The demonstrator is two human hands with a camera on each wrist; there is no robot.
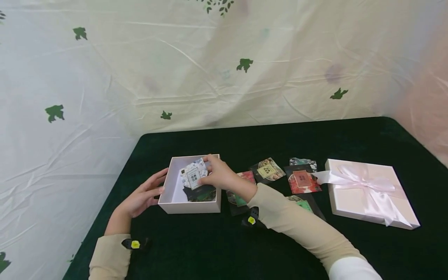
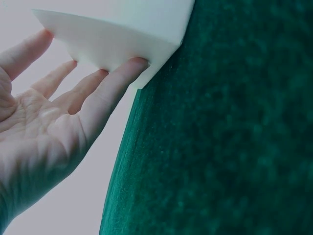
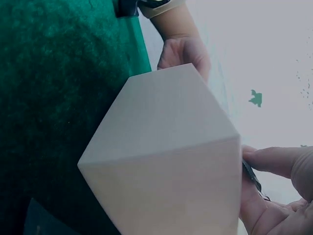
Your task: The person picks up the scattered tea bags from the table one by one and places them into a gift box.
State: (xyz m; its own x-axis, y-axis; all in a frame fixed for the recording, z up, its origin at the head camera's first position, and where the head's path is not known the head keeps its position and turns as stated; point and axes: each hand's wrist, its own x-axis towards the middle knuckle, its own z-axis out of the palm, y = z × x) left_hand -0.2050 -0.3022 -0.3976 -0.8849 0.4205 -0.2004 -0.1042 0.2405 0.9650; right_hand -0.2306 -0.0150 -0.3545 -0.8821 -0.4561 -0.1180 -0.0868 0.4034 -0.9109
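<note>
My right hand (image 1: 224,177) reaches over the right wall of an open white box (image 1: 190,208). Between its thumb and fingers it pinches a small square white-and-blue floral packet (image 1: 192,173), tilted inside the box. Below that packet, a dark packet (image 1: 198,193) lies toward the box's near right corner. At the box's left side is my left hand (image 1: 142,196). In the left wrist view its spread fingertips touch the outer wall of the box (image 2: 122,36). The right wrist view has the box (image 3: 161,112) covering most of the held packet.
Right of the box, several packets lie on the dark green cloth, among them a yellow-labelled one (image 1: 266,171) and a red one (image 1: 303,179). My right forearm partly covers others. Farther right rests a pink lid (image 1: 350,171) with a ribbon bow (image 1: 367,184). A printed curtain (image 1: 196,77) hangs behind the table.
</note>
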